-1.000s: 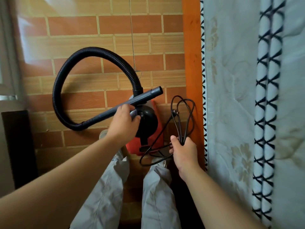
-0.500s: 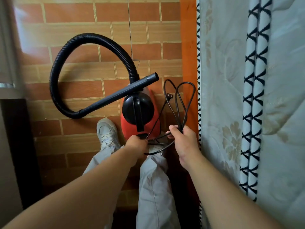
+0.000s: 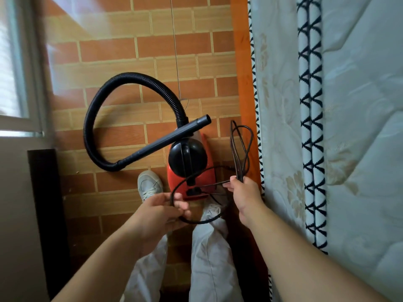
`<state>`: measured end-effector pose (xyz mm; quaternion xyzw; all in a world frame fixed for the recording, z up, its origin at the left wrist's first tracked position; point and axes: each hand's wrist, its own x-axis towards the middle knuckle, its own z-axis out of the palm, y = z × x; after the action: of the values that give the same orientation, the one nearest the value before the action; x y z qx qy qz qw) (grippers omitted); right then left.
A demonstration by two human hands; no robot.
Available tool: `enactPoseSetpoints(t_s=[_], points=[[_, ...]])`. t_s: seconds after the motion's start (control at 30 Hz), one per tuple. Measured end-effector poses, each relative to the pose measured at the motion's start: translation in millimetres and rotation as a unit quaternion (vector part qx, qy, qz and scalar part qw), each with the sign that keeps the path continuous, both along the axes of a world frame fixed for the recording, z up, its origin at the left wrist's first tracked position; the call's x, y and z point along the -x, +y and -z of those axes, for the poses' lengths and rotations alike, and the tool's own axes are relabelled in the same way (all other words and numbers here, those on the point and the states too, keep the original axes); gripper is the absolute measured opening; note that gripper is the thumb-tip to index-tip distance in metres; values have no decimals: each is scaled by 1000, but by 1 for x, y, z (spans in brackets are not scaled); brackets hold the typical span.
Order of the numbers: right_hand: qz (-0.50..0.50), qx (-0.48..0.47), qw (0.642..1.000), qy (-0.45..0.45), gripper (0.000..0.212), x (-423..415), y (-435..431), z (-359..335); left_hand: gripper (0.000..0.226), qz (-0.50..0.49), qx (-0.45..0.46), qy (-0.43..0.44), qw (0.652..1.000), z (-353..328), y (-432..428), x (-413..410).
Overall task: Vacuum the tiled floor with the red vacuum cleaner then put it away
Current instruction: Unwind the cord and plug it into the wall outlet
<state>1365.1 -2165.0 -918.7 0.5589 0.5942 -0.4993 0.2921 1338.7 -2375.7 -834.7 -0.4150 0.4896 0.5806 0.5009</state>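
The red vacuum cleaner (image 3: 202, 177) with a black round top stands on the brick-patterned tiled floor (image 3: 135, 101) just beyond my feet. Its black ribbed hose (image 3: 102, 101) loops out to the left, and the dark wand (image 3: 174, 138) rests across the body, nozzle pointing right. My right hand (image 3: 244, 195) is shut on several loops of the black power cord (image 3: 239, 149), which stand up from my fist. My left hand (image 3: 161, 212) pinches a lower stretch of the same cord, which curves between both hands in front of the vacuum.
A quilted mattress (image 3: 340, 127) with black-and-white trim and an orange edge stands close on the right. A window frame (image 3: 26, 83) and a dark panel (image 3: 48, 214) line the left. My grey trousers and light shoes (image 3: 150, 185) are below the vacuum.
My left hand let go of the wand, dropped to the cord near the vacuum's base and now holds a loop of it nearer to me. The right hand keeps its cord loops.
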Motion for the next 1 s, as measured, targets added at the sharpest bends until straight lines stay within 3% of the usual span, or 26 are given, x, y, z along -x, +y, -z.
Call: enactPoseSetpoints(t_s=[0.1, 0.2, 0.3, 0.4, 0.47, 0.5, 0.57, 0.63, 0.7, 0.77, 0.87, 1.0], points=[[1, 11, 999, -47, 42, 3, -2, -9, 28, 19, -14, 43, 999, -34, 5, 3], [-13, -13, 998, -62, 42, 10, -1, -26, 29, 46, -10, 109, 993, -70, 12, 5], [-59, -31, 996, -54, 23, 22, -1, -54, 24, 79, 1, 176, 981, -100, 16, 4], [-136, -57, 988, -33, 45, 41, -4, -96, 16, 123, 20, 227, 966, -125, 19, 0], [-149, -65, 986, 26, 47, 55, -7, -129, 14, 164, 35, 270, 948, -141, 21, -1], [-127, -44, 989, 59, 45, 62, -9, -146, 18, 192, 45, 298, 934, -150, 21, -1], [36, 73, 990, 115, 41, 77, -17, -186, 27, 248, 65, 349, 901, -166, 20, -1], [229, 196, 939, 167, 40, 86, -19, -230, 35, 287, 78, 377, 877, -184, 19, 0], [320, 241, 895, 196, 41, 94, -17, -270, 38, 316, 94, 393, 858, -201, 19, 0], [320, 243, 891, 210, 43, 98, -16, -308, 27, 344, 106, 408, 839, -219, 21, -2], [255, 195, 920, 223, 34, 99, -16, -353, 4, 388, 111, 427, 809, -254, 30, -4], [160, 133, 944, 256, 29, 91, -10, -396, 18, 419, 75, 417, 803, -301, 40, -5]])
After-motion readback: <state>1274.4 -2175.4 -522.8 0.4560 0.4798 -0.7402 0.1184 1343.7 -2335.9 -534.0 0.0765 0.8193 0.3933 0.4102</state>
